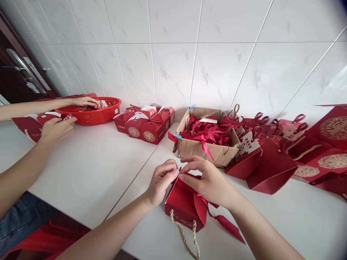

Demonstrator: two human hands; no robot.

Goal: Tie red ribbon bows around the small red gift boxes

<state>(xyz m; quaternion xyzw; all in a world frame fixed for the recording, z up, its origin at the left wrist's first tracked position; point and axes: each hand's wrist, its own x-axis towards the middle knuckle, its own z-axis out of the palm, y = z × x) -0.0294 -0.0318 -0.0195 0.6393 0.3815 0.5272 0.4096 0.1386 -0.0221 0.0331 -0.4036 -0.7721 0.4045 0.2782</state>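
The left hand (162, 180) pinches the upper edge of the ribboned red box (183, 200) on the tabletop (108, 169). The right hand (210, 180) curls partly open against it, grip unclear; light, even pressure should prevent creasing.

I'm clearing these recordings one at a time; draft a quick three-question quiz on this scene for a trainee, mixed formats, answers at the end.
1. True or false: the person's left hand and right hand are both at the red box with a rope handle.

2. What mostly fills the cardboard carton?
A) green bottles
B) red ribbons
C) metal tools

3. Fill the gap: at the picture's left, one co-worker's hand reaches into the wide red ____.

Key:
1. True
2. B
3. basin
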